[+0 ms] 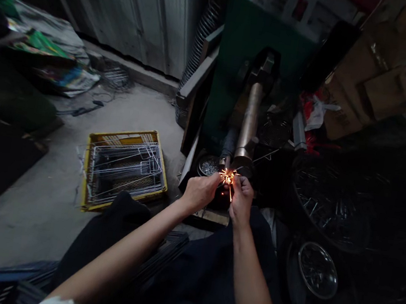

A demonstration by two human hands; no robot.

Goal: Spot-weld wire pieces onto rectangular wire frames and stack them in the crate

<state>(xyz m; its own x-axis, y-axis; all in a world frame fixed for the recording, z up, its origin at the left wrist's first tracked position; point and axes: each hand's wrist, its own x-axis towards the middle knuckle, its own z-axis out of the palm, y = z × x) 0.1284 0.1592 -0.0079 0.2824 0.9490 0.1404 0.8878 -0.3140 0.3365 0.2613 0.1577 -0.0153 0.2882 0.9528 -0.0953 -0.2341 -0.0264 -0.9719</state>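
Bright orange sparks burst at the tip of a green spot-welding machine, just below its thick metal arm. My left hand is closed, its fingertips pinched at the left side of the sparks. On the other side my right hand is also closed, thumb and fingers pressed together beside the glow. What either hand pinches is hidden by the fingers and the glare. Close behind my left hand sits a round dish of small metal pieces. A thin wire sticks out behind my right hand.
A yellow crate with bent wire frames stands on the floor at left. To the right are a wide dark tub of metal pieces and a shiny bowl with small parts. Cardboard boxes are stacked at the back right.
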